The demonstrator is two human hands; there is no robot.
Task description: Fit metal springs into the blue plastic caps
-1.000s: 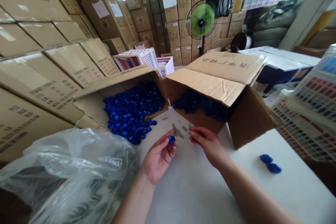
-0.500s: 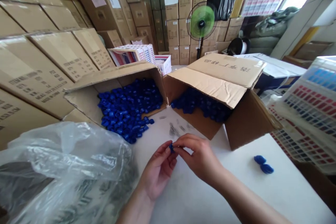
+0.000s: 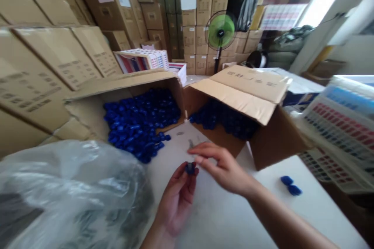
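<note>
My left hand pinches a small blue plastic part between thumb and fingers, its hollow-looking end turned up. Just above and to the right of it, my right hand reaches forward with fingers stretched out and thumb apart. Its fingertips are close to small metal pieces on the white table; I see nothing held in it. Many similar blue parts spill from the open left carton. More blue parts lie inside the right carton.
Two blue pieces lie on the table at the right. A clear plastic bag with greyish contents fills the left front. Plastic crates stand at the right. A green fan and stacked cartons are behind.
My right hand has let go of the blue part and moved slightly forward to the metal pieces. The left hand keeps the part, now tilted end up. The view has shifted slightly.
</note>
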